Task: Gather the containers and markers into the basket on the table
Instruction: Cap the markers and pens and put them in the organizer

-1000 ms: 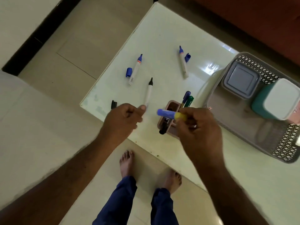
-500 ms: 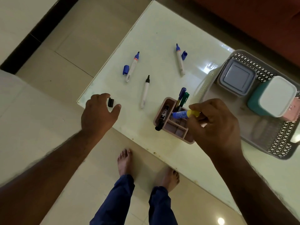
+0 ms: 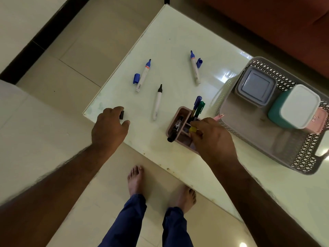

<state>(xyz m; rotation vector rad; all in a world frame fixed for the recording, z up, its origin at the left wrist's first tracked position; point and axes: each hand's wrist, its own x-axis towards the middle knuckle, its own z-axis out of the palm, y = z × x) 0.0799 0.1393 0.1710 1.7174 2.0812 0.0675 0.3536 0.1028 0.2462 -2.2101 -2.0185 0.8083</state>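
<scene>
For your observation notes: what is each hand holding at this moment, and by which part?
Right hand: the yellow marker, pinched at its upper end above the pink organiser. Left hand: fingers reach the black cap; whether it is gripped cannot be told.

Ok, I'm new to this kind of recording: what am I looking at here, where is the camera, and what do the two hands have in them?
There is no robot here. A person wears a wide-angle camera on the head, so you look down past their arms at a pale table, with their bare feet on the floor below.

The left hand closes on a small black cap near the table's edge. The right hand holds a yellow-ended marker over a pink organizer, which already carries a black, a blue and a green marker.

Three uncapped markers lie loose: two blue-tipped ones, each beside its blue cap, and a black-tipped one.

At right, a grey basket holds a grey container, a teal one with a white lid and something pink, mostly hidden.
</scene>
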